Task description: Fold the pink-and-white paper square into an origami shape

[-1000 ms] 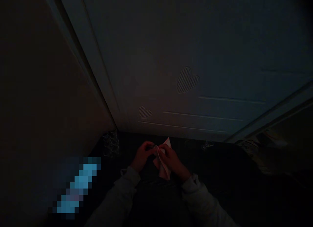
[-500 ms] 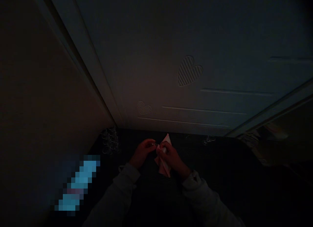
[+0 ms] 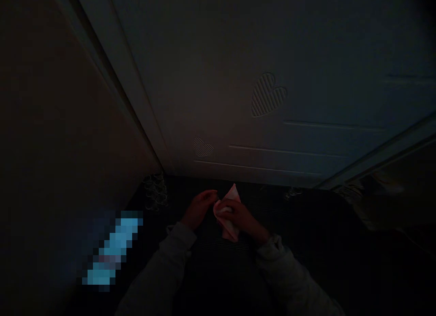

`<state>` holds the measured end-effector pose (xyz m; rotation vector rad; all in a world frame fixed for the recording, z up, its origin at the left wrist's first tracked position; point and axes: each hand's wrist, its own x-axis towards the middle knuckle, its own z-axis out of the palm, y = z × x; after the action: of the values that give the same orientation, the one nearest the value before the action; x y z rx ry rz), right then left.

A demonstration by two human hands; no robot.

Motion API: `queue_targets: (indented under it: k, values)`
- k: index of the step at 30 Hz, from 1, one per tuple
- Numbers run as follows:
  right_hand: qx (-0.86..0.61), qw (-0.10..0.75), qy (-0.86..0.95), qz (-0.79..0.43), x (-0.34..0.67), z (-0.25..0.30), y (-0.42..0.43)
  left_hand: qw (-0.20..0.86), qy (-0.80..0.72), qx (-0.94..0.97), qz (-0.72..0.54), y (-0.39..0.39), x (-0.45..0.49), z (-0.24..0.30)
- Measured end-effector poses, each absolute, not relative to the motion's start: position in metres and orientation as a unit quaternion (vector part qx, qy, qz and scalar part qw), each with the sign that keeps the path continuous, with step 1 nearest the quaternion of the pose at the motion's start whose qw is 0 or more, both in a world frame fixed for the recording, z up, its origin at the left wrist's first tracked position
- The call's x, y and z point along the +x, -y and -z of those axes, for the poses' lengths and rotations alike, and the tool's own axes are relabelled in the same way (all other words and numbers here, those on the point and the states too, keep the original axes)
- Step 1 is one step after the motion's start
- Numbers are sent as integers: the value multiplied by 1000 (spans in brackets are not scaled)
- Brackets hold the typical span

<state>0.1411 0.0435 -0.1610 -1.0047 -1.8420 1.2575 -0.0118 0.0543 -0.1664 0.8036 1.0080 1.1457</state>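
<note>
In dim light, my right hand (image 3: 235, 212) is closed on a pink cloth (image 3: 230, 232), which is bunched under the fingers with one corner sticking up and another hanging down. My left hand (image 3: 200, 208) is just to the left, its thumb and fingers pinched together at the cloth's edge. Whatever small thing sits between the left fingertips is too dark to make out. Behind the left hand stands a cluster of clear, round-rimmed objects (image 3: 156, 192), their kind unclear. A smaller group of similar clear objects (image 3: 292, 193) lies to the right.
A dark tabletop (image 3: 211, 270) runs under both hands. Beyond it rises a pale panel (image 3: 204, 80) with embossed hearts and lines. A wall (image 3: 51, 148) closes off the left side. A bright, pixelated blue shape (image 3: 114, 248) glows at lower left. Indistinct items (image 3: 384, 184) show at far right.
My right hand has shifted its fingers on the cloth, opening out a fold toward the left. The small shiny thing at my left fingertips shows less now. The view has tilted slightly.
</note>
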Motion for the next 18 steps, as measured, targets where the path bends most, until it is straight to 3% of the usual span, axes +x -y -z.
queue_targets:
  k: [8, 18]
  values:
    - [-376, 354, 789, -332, 125, 159, -24, 639, -467, 384, -475, -53, -13, 167]
    - [-372, 376, 804, -272, 128, 177, -29, 680, -427, 285, -524, -55, -12, 162]
